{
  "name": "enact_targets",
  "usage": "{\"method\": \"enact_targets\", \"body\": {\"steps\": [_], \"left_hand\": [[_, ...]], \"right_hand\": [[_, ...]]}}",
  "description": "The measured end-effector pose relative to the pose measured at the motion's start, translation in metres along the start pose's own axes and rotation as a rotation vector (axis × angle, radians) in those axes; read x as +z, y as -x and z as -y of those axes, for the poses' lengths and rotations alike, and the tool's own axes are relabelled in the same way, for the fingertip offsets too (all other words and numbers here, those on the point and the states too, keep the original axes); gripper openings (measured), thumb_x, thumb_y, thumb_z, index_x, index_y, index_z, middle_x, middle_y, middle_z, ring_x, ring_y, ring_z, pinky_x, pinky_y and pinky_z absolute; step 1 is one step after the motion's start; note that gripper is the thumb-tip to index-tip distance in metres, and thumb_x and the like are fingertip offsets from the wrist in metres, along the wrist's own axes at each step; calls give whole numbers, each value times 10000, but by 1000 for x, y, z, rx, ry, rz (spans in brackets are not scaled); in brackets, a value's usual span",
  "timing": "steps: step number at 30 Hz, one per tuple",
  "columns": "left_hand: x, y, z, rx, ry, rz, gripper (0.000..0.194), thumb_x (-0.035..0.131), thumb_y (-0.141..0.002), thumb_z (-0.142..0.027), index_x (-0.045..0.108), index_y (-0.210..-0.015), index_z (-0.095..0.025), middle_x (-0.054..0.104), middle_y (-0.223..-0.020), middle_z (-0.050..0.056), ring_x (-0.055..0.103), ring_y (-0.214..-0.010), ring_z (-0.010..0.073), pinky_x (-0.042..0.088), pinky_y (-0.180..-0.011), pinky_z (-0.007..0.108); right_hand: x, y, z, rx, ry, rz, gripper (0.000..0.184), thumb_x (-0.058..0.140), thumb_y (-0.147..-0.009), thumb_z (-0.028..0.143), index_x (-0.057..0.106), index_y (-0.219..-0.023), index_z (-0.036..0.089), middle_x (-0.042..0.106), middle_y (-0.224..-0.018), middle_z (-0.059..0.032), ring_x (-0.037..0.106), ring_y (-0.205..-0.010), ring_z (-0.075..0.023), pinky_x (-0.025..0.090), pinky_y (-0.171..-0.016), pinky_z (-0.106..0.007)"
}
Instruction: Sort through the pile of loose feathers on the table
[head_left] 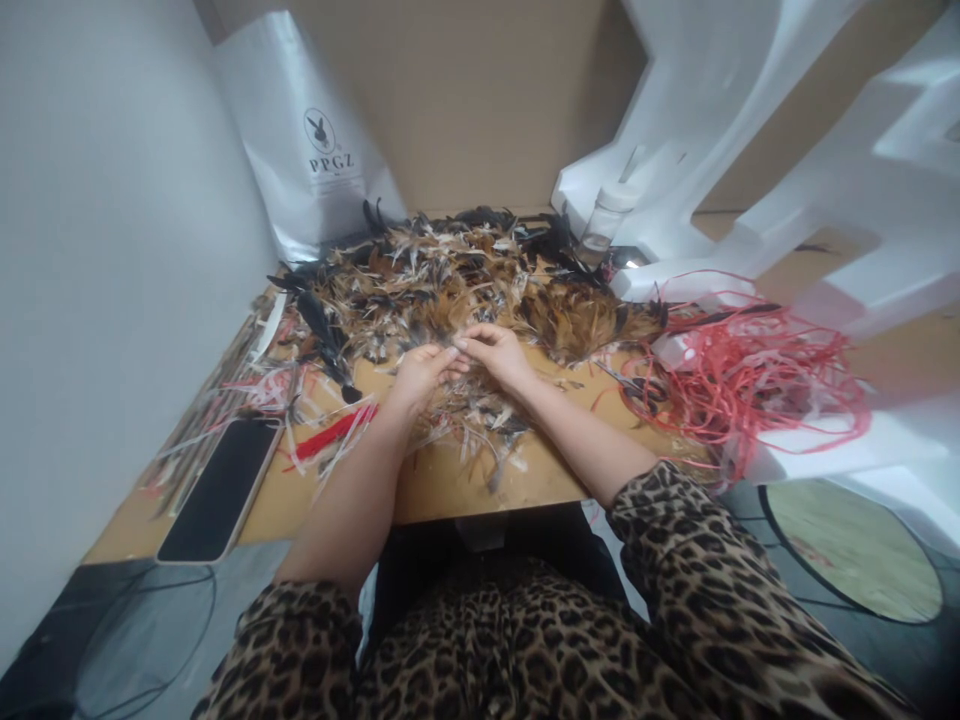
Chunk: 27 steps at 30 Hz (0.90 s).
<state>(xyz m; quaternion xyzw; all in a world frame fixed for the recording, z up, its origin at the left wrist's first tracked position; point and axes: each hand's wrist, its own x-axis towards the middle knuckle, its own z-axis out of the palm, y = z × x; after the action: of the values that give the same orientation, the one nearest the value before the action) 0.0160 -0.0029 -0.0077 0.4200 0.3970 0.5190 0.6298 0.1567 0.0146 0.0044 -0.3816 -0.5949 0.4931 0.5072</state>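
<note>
**Hands meeting at the feather pile**

Landmark: feather pile [450, 280], on table [442, 495]. Left hand [429, 374] and right hand [496, 354] at its near edge, fingers pinched closed, tips meeting; cannot tell what, if anything, is between them. Phone [220, 492] near-left of pile; red strip tangle [772, 385] to its right; printed bag [300, 130] behind-left; bottle [606, 215] behind-right.

The person wears a leopard-print top [517, 640], dark brown and black spots scattered over a tan ground. Its sleeves [697, 550] carry the same print and end near the elbows, leaving the forearms bare. Below the top, the clothing on the legs [427, 550] is black.
</note>
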Motion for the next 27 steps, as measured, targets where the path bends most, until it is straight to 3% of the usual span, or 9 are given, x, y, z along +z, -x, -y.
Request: {"method": "enact_targets", "body": {"steps": [3,6,11,19,23,27], "left_hand": [[-1,1,-2,-22,123,-22,200,719,-607,-254,589,-649,-107,673,-722,65,626,-671,113,467,-634,216],[-3,1,-2,-45,164,13,180,706,-631,-237,604,-687,-100,682,-840,94,631,-760,123,468,-726,243],[-3,0,1,-56,142,58,191,697,-647,-239,633,-743,-87,681,-844,106,634,-800,150,468,-781,288],[-5,-1,0,-12,144,-12,182,695,-651,-242,609,-698,-89,685,-843,108,643,-773,138,478,-720,239],[-9,-2,-6,35,146,-74,199,674,-678,-243,627,-790,-85,684,-773,89,645,-703,116,478,-641,192],[-13,-2,-11,95,184,-122,206,657,-697,-251,625,-827,-96,683,-787,72,643,-685,99,475,-616,168]], "right_hand": [[-3,1,2,-157,186,55,284,649,-641,369,597,-837,171,603,-822,-34,546,-739,-139,424,-707,-269],[-5,4,4,-348,509,84,242,614,-693,318,602,-890,179,596,-890,-51,538,-826,-165,388,-764,-288],[-4,8,4,-419,853,50,170,550,-754,303,588,-851,169,593,-809,-47,519,-795,-179,324,-766,-303],[-8,5,6,-421,804,81,205,578,-730,313,599,-867,161,611,-813,-36,525,-750,-157,337,-730,-282],[-14,7,13,-286,639,198,163,559,-735,294,604,-787,146,599,-700,-9,493,-612,-108,350,-622,-240],[-14,15,24,-179,518,415,150,568,-715,271,615,-759,135,601,-685,-4,482,-584,-86,352,-584,-220]]}}
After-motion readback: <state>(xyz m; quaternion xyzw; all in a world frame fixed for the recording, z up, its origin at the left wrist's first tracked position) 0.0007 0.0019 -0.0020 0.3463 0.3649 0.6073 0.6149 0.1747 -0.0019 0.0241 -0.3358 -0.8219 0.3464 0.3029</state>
